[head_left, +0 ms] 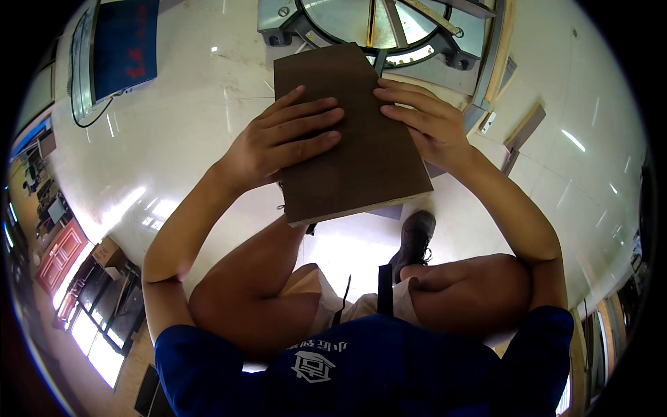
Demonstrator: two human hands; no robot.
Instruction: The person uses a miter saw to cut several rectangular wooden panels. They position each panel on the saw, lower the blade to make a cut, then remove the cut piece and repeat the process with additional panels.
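A dark brown wooden board (347,163), with a pale raw edge at its near end and a slanted far right corner, is in front of me above my knees. My left hand (288,132) lies on its top face, fingers stretched out and a little apart; its thumb cannot be made out. Along the board's right edge, my right hand (427,118) has its fingertips over the top and its palm against the side, with the thumb hidden. What supports the board from below is mostly covered by it.
Just beyond the board stands a mitre saw (389,31) with a round table and metal base. Wood offcuts (524,128) lie on the floor to its right. A blue panel (125,48) is at the far left; a cardboard box (108,251) and black rack (114,299) stand lower left.
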